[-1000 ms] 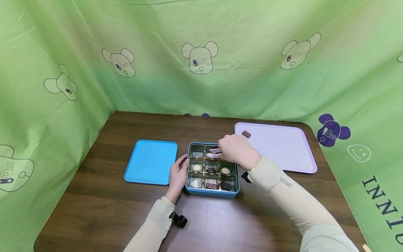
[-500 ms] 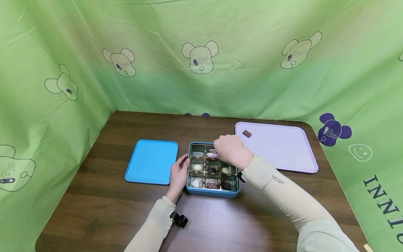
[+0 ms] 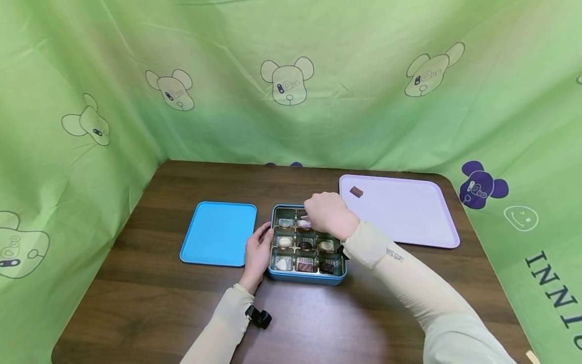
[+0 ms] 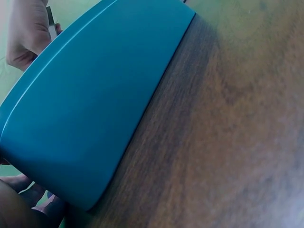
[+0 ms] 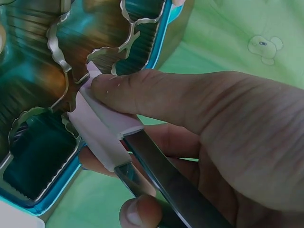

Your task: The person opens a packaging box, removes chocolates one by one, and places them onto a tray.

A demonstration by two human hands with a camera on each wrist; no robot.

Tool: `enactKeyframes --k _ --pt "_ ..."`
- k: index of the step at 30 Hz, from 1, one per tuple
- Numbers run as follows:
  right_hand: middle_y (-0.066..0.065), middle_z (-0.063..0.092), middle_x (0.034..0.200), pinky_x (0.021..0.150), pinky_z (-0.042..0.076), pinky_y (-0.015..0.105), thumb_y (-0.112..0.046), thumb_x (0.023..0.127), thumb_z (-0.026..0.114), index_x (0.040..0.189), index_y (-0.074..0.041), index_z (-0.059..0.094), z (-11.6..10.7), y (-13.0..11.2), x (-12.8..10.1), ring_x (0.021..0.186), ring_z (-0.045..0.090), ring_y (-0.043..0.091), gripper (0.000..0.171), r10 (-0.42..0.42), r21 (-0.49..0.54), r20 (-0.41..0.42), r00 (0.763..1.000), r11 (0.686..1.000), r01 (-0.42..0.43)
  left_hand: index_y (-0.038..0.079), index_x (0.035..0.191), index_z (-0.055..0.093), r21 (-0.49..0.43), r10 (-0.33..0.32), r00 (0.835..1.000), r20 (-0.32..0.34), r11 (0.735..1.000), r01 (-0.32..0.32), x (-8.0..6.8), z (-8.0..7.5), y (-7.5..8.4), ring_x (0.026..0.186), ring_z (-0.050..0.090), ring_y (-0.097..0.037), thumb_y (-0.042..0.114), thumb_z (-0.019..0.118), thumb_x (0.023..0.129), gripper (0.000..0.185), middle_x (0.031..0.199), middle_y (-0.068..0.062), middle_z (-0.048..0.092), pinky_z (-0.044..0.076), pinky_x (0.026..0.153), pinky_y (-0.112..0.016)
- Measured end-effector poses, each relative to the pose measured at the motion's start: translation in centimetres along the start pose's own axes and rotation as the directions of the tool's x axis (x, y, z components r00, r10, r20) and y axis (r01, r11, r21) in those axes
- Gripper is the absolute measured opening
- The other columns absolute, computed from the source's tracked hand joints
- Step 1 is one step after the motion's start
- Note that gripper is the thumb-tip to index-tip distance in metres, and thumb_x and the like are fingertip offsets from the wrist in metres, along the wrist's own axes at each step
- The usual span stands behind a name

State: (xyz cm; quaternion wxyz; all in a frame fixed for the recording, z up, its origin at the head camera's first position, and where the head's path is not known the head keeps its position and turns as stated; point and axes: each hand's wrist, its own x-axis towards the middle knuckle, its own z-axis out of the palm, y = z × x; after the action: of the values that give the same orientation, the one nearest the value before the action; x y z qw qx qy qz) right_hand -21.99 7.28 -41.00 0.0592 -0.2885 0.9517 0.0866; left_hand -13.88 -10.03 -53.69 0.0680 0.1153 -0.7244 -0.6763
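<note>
In the head view a blue tin box (image 3: 305, 279) with a divided insert stands at mid-table. Chocolates sit in its middle and front rows, among them a white one (image 3: 285, 242) and a dark one (image 3: 305, 245). My left hand (image 3: 258, 255) rests along the box's left side, thumb at the rim. My right hand (image 3: 329, 212) grips small metal tongs (image 5: 126, 137) with pink tips over the back of the box. Those tips lie close together by a compartment divider in the right wrist view. The hand covers the box's back right corner.
Left of the box lies a flat blue square lid or tray (image 3: 220, 233). At the right is a lilac tray (image 3: 400, 215) with one brown chocolate (image 3: 356, 191) near its back left corner. Green printed cloth (image 3: 291, 131) hangs behind the wooden table (image 3: 136, 298).
My right hand has shifted left and slightly back over the box with the tongs. My left hand, the box and the chocolate on the lilac tray have stayed put.
</note>
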Motion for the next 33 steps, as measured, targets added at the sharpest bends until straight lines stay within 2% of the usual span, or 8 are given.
enactKeyframes --k 5,11,17,24,33 --pt "0.009 0.072 0.087 0.063 0.056 0.050 -0.030 0.090 0.075 0.083 -0.011 0.072 -0.3 -0.2 0.4 0.073 0.067 0.029 0.020 -0.003 -0.001 0.021 1.000 1.000 0.003 0.001 0.138 0.060 -0.002 -0.004 1.000 -0.005 1.000 0.004 0.1 0.0 0.1 0.120 0.062 -0.032 0.019 0.057 0.105 0.038 0.133 -0.021 0.063 0.050 0.098 -0.049" --pt "0.006 0.071 0.086 0.067 0.058 0.049 -0.030 0.091 0.075 0.085 -0.012 0.072 -0.6 -0.4 0.8 0.073 0.066 0.025 0.019 -0.015 -0.005 0.066 0.998 1.000 0.016 -0.006 0.139 0.057 0.021 -0.013 1.000 -0.006 1.000 0.013 0.1 0.3 0.0 0.122 0.060 -0.038 0.012 0.053 0.106 0.037 0.133 -0.027 0.061 0.049 0.098 -0.052" --pt "0.004 0.070 0.082 0.068 0.058 0.047 -0.028 0.088 0.078 0.079 -0.013 0.072 -0.9 -0.6 1.1 0.071 0.065 0.024 0.018 -0.026 -0.001 0.076 0.997 1.000 0.026 -0.001 0.137 0.060 -0.005 0.005 1.000 -0.008 1.000 -0.005 0.0 0.3 -0.1 0.121 0.062 -0.032 0.016 0.056 0.105 0.036 0.132 -0.022 0.063 0.050 0.099 -0.047" --pt "0.003 0.070 0.080 0.063 0.057 0.045 -0.026 0.088 0.078 0.084 -0.013 0.074 -0.9 -1.0 1.2 0.066 0.062 0.021 0.015 -0.015 -0.016 0.096 0.995 1.000 0.017 0.000 0.137 0.061 -0.020 0.008 1.000 0.002 1.000 -0.008 -0.2 0.2 0.1 0.121 0.062 -0.032 0.017 0.057 0.105 0.036 0.132 -0.021 0.064 0.050 0.099 -0.047" --pt "0.004 0.071 0.082 0.067 0.058 0.045 -0.029 0.087 0.080 0.086 -0.012 0.075 -1.0 -1.0 1.3 0.069 0.064 0.022 0.018 -0.008 -0.007 0.102 0.995 1.000 0.009 0.000 0.136 0.061 -0.012 0.004 1.000 -0.006 1.000 -0.004 -0.2 0.2 0.2 0.121 0.062 -0.032 0.016 0.057 0.104 0.036 0.132 -0.021 0.064 0.049 0.100 -0.048"
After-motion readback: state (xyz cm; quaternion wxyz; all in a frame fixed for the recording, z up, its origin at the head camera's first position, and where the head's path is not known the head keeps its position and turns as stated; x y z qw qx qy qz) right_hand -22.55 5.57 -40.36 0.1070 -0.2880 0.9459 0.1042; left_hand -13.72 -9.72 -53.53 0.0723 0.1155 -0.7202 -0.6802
